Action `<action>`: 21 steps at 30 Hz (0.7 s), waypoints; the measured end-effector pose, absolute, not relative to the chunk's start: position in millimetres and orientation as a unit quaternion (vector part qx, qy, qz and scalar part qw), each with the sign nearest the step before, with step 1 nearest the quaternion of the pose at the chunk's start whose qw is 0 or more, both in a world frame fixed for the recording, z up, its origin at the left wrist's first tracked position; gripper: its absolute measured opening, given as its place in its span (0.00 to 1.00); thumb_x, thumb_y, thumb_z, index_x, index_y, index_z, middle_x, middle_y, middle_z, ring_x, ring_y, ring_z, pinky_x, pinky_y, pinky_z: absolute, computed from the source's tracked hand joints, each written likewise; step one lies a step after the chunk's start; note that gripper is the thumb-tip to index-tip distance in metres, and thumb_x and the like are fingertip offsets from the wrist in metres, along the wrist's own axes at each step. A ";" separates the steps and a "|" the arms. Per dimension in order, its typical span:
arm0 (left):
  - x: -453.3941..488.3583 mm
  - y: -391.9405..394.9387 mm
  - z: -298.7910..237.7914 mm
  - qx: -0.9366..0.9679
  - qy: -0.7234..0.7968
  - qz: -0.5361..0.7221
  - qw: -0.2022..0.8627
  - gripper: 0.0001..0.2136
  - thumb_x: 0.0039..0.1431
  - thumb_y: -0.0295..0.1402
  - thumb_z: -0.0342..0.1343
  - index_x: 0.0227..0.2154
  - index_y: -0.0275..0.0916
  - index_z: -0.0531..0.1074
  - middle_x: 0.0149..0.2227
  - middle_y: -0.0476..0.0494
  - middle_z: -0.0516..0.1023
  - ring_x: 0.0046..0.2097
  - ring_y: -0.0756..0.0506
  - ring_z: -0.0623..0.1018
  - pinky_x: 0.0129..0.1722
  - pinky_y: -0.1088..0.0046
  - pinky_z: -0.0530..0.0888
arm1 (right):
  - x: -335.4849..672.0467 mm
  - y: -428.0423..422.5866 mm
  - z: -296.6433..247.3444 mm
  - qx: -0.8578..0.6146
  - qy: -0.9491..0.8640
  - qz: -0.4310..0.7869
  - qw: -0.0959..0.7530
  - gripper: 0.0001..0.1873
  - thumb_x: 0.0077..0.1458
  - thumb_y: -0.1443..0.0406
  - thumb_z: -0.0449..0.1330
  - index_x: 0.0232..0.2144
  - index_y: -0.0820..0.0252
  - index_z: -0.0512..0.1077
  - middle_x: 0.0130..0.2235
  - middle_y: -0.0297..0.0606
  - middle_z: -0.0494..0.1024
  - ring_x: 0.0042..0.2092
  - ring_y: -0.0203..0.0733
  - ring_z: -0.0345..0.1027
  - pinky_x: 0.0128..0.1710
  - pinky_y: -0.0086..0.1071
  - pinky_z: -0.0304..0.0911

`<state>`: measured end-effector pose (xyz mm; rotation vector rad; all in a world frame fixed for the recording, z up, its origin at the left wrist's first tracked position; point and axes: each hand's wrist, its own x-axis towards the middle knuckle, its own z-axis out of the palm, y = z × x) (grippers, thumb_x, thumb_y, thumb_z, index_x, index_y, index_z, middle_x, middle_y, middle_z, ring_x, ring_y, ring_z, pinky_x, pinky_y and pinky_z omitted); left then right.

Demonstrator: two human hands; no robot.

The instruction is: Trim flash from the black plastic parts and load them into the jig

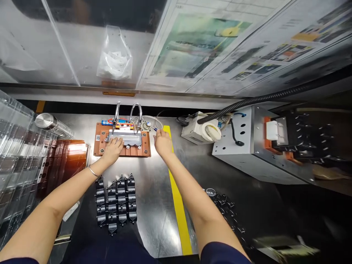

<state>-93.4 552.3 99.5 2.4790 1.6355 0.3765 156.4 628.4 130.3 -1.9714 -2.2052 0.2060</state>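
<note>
My left hand (113, 149) lies palm down with its fingers stretched over a grey moulded part (128, 138). That part sits in a reddish-brown fixture plate (97, 146), with two flexible silver metal hoses (135, 107) arching down to it. At the fixture's right, my right hand (163, 142) is closed at the end of a thin dark lever (153, 127) beside a small round fitting (145, 125); its fingertips are partly hidden. Rows of black moulded parts (117, 201) lie on the metal bench below the fixture.
A steel flask (49, 123) and clear plastic trays (19, 165) stand at left, beside orange translucent sheets (74, 154). Yellow tape (177, 205) runs along the bench (151, 205). At right are a white device (194, 130), a grey machine box (233, 146) and more black parts (228, 209).
</note>
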 end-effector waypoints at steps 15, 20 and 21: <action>-114.0 551.8 101.3 0.570 0.754 0.262 0.197 0.22 0.60 0.41 0.49 0.54 0.35 0.65 0.60 0.31 0.63 0.63 0.34 0.60 0.62 0.46 0.53 | 133.3 620.4 124.1 -0.644 -0.693 0.254 0.200 0.22 0.58 0.61 0.54 0.53 0.64 0.67 0.50 0.48 0.74 0.46 0.48 0.71 0.49 0.42 0.64; -111.8 537.5 112.1 0.493 0.790 0.211 0.298 0.25 0.54 0.41 0.56 0.51 0.29 0.65 0.63 0.23 0.56 0.64 0.29 0.54 0.61 0.46 0.53 | 89.7 549.4 106.3 -0.648 -0.597 0.371 0.292 0.34 0.51 0.59 0.57 0.59 0.62 0.58 0.55 0.49 0.69 0.53 0.47 0.67 0.49 0.40 0.66; -110.4 524.0 113.5 0.495 0.783 0.222 0.304 0.25 0.53 0.40 0.57 0.50 0.29 0.65 0.61 0.22 0.59 0.64 0.29 0.57 0.61 0.47 0.56 | 87.5 534.8 108.2 -0.650 -0.582 0.379 0.310 0.35 0.50 0.59 0.58 0.60 0.61 0.57 0.56 0.49 0.68 0.54 0.48 0.65 0.48 0.40 0.66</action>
